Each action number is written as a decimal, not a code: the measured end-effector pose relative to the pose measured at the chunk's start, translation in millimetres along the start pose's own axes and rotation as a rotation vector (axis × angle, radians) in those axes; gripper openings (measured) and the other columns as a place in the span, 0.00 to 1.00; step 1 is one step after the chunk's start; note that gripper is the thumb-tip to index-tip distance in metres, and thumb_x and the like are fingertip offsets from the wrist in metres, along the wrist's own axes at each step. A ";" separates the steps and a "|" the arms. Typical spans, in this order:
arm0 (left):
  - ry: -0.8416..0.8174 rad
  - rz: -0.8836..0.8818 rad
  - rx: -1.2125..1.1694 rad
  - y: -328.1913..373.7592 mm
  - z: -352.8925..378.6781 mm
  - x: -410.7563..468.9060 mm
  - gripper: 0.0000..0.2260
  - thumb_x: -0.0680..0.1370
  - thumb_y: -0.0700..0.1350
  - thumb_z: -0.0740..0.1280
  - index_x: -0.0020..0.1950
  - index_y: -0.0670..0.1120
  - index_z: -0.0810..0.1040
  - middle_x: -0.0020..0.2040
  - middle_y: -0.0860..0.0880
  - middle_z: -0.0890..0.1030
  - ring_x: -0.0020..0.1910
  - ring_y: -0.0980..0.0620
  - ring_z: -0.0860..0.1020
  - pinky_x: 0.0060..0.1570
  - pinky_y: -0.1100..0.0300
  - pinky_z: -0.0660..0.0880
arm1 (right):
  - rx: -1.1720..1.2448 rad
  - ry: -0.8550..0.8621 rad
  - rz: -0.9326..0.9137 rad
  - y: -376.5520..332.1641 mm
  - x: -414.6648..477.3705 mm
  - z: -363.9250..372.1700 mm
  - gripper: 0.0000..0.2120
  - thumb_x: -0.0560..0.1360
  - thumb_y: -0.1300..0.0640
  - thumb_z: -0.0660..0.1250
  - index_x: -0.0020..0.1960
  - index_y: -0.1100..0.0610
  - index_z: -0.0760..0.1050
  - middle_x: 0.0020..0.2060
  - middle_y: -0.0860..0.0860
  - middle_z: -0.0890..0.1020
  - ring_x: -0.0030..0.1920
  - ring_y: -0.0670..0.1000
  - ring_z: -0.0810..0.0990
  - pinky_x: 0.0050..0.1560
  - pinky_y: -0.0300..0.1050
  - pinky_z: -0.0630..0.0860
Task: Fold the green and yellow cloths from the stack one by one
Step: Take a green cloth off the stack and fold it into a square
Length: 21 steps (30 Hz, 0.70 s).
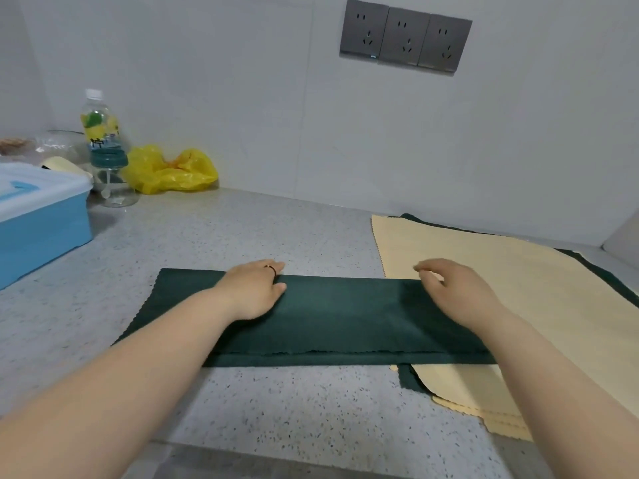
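Left grip [254,290] flat on folded green cloth [345,319], right grip [449,288] relaxed, half-curled, bottle label [100,131] unreadable

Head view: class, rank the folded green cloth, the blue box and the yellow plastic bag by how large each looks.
1. folded green cloth
2. blue box, partly cut off at the frame's edge
3. yellow plastic bag, farther back, so true size is unsure

head-worn wide view, facing forward and down, close over countertop [311,392]

Pale wall [242,98] with three grey sockets [405,36] above speckled countertop [276,402].
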<state>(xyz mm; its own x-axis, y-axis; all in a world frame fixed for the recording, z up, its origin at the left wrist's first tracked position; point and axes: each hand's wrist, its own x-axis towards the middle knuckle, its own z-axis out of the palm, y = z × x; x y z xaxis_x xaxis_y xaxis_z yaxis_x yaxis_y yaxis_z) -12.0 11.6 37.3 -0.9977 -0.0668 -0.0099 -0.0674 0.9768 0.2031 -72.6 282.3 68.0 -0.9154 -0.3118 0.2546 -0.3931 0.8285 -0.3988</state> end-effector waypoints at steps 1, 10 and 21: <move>-0.049 -0.021 0.024 3.0 6.2 6.4 0.23 0.82 0.51 0.49 0.76 0.46 0.50 0.76 0.49 0.53 0.75 0.50 0.53 0.72 0.58 0.50 | -0.022 -0.035 -0.018 -11.1 9.7 6.5 0.16 0.79 0.57 0.54 0.64 0.56 0.72 0.65 0.50 0.73 0.65 0.51 0.70 0.60 0.39 0.64; -0.077 -0.036 0.090 3.4 30.9 -2.0 0.25 0.82 0.53 0.46 0.76 0.47 0.44 0.77 0.50 0.45 0.75 0.53 0.43 0.72 0.57 0.40 | -0.222 -0.371 -0.202 -80.3 30.9 86.7 0.22 0.81 0.52 0.49 0.73 0.59 0.58 0.73 0.55 0.61 0.72 0.55 0.58 0.71 0.47 0.53; -0.052 -0.011 0.090 -0.1 38.3 -10.0 0.24 0.81 0.53 0.44 0.76 0.48 0.43 0.76 0.51 0.42 0.75 0.56 0.41 0.71 0.59 0.39 | -0.246 -0.442 -0.056 -90.5 10.0 116.2 0.32 0.79 0.40 0.43 0.76 0.56 0.42 0.75 0.54 0.42 0.75 0.52 0.40 0.73 0.51 0.38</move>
<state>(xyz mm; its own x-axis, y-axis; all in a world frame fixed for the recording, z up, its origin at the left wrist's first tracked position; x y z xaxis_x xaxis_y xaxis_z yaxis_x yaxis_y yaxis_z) -2.3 19.9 -0.2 -0.9956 -0.0688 -0.0631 -0.0756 0.9906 0.1136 -56.3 150.1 4.2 -0.8636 -0.4818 -0.1487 -0.4594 0.8734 -0.1620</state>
